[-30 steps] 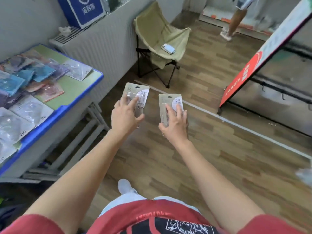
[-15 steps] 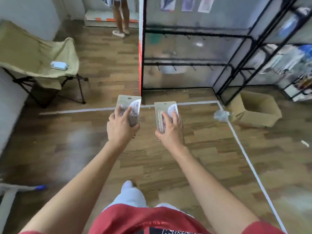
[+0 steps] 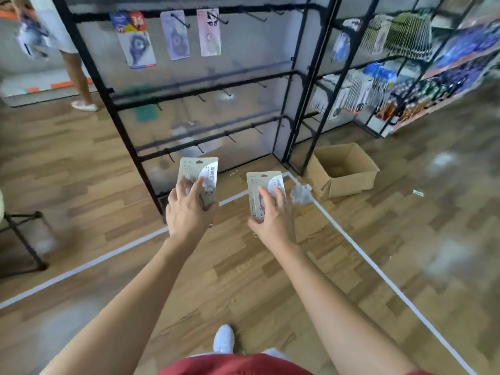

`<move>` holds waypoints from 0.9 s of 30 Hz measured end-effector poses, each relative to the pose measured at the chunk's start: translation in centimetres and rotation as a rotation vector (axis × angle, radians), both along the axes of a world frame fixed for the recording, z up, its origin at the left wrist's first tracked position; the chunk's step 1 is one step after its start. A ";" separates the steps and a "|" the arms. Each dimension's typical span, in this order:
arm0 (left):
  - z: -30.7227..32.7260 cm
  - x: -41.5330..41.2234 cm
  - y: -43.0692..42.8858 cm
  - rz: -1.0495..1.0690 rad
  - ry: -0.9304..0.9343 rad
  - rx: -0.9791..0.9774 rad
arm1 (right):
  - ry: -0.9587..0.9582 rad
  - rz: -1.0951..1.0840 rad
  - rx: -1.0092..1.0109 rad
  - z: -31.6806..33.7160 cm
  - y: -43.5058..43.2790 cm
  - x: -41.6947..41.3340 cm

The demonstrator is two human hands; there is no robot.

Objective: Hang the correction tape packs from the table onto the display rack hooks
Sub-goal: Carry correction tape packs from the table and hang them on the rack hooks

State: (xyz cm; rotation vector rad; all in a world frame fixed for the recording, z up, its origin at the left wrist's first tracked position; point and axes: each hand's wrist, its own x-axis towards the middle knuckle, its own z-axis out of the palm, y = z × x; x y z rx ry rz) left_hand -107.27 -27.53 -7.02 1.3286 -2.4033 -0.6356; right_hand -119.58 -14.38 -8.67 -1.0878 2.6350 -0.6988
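- Underfoot, the wood-plank floor (image 3: pixel 270 280) takes up most of the view, and a white tape line (image 3: pixel 378 269) turns a corner across it.
- Straight ahead stands the black display rack (image 3: pixel 124 125), rails running across a pale, blurred back panel.
- Off to the right, a neighbouring rack (image 3: pixel 378 85) is crowded with hanging goods, too blurred to name.
- Far left, beyond the rack, another person (image 3: pixel 75 71) is standing; bare legs and a pale shoe show.
- Down by the rack's right foot, a cardboard box (image 3: pixel 349 182) sits open on the floor.
- Up on the top rail, hanging cards (image 3: pixel 176 36) dangle side by side.
- Left hand (image 3: pixel 186 212) is out in front, gripping the left pack (image 3: pixel 198 171) upright, fingers spread over its printed face, thumb at its right edge, "36" readable near the top.
- Right hand (image 3: pixel 273 217) grips the right pack (image 3: pixel 263 182) the same way, a touch lower and nearer the box.
- Those 2 packs are in the air over the floor, apart from each other and short of the rack.
- Crumpled clear plastic (image 3: pixel 300 194) lies on the floor between the right pack and the box.
- White shoe (image 3: pixel 224 338) pokes out at the bottom, just above a red shirt hem.
- Small black hooks (image 3: pixel 199 149) jut from the lowest rail, just above the left pack in this view.
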 end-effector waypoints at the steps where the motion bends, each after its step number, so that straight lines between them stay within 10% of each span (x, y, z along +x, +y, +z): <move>1: 0.4 -1.3 -1.1 -0.003 0.013 -0.007 | 0.009 -0.009 -0.017 0.3 -1.0 -1.3; 27: 11.9 -32.5 -20.0 0.243 0.285 -0.307 | 0.234 0.300 -0.580 12.2 -24.8 -36.3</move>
